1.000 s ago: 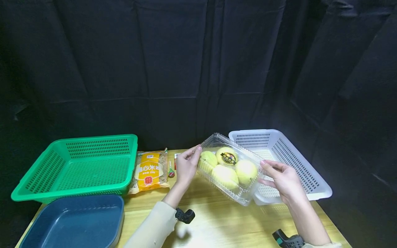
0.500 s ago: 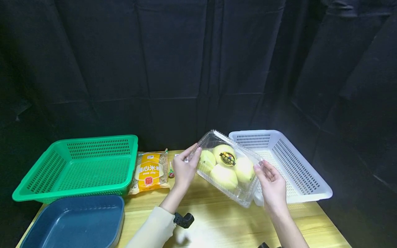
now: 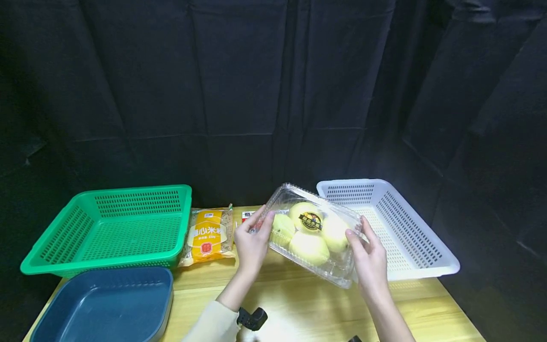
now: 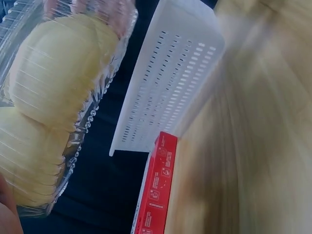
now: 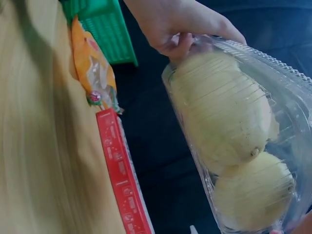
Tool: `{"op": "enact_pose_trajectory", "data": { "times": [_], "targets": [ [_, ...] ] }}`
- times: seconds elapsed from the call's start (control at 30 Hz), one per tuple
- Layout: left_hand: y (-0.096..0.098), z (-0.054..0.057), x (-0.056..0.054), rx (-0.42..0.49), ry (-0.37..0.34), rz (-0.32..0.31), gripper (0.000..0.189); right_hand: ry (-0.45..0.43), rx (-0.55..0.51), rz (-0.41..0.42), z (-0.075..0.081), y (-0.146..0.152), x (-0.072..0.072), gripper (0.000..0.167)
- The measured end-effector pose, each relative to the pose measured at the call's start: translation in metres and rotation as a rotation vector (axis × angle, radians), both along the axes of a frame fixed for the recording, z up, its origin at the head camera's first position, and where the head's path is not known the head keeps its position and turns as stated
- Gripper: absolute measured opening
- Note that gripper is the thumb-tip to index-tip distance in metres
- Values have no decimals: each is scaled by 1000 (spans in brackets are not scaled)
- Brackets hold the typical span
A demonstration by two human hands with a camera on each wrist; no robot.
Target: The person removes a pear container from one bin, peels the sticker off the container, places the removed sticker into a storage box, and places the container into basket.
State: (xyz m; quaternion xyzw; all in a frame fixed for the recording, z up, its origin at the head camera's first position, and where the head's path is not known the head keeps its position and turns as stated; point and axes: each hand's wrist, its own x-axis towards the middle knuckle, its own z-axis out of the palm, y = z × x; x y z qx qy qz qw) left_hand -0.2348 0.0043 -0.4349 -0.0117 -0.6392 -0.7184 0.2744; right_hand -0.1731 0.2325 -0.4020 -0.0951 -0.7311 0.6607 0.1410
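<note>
A clear plastic clamshell box (image 3: 342, 275) with several pale yellow fruits (image 3: 308, 248) inside is held tilted above the table. A black and gold label (image 3: 310, 221) shows on one fruit. My left hand (image 3: 251, 247) grips the box's left end, thumb on the near side. At the opposite end, my right hand (image 3: 371, 261) holds the lower right edge between thumb and fingers. The left wrist view shows the fruits (image 4: 63, 68) close up through the ribbed plastic. In the right wrist view my left hand (image 5: 180, 22) grips the box's far end.
A green basket (image 3: 183, 223) and a dark blue basin (image 3: 166, 304) stand left. Beside them lies an orange-labelled bag (image 3: 207, 237), with a lollipop (image 5: 95, 97) near it. A red box (image 4: 158, 180) lies behind the hands. A white basket (image 3: 444, 266) stands right.
The box has shifted slightly left. My right hand has moved left and turned, its thumb now lying along the box's near edge. My left hand has moved slightly left and down with it.
</note>
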Motion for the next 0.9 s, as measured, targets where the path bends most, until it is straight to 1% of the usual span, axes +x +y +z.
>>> {"op": "enact_pose_trajectory", "data": {
  "times": [0.1, 0.17, 0.23, 0.3, 0.37, 0.47, 0.6, 0.67, 0.77, 0.83, 0.9],
  "targets": [
    [-1, -3, 4, 47, -36, -26, 37, 57, -18, -10, 2, -6, 5, 70],
    [-2, -3, 7, 67, -56, -46, 40, 82, -43, 4, 2, -10, 7, 68],
    [-4, -3, 11, 72, -65, -57, 42, 81, -39, 34, 2, -12, 8, 72],
    [-7, -3, 14, 31, -43, -40, 44, 56, -19, 61, 0, -13, 9, 76],
    [-10, -2, 19, -16, -17, -21, 46, 25, -11, 72, -4, -15, 9, 76],
    [-13, -2, 29, -106, 25, 1, 54, -10, -34, 38, -12, -18, 9, 75],
    [-18, -3, 41, -200, 38, -29, 70, 18, -76, -15, -15, -21, 9, 69],
    [-23, -6, 44, -255, 49, -49, 81, 49, -89, -21, -14, -22, 9, 66],
    [-31, -12, 50, -328, 48, -77, 95, 76, -89, -36, -13, -24, 9, 64],
    [-36, -15, 54, -381, 37, -78, 102, 74, -87, -45, -12, -25, 9, 62],
    [-39, -17, 58, -424, 21, -69, 105, 61, -80, -53, -12, -26, 10, 61]
  ]
}}
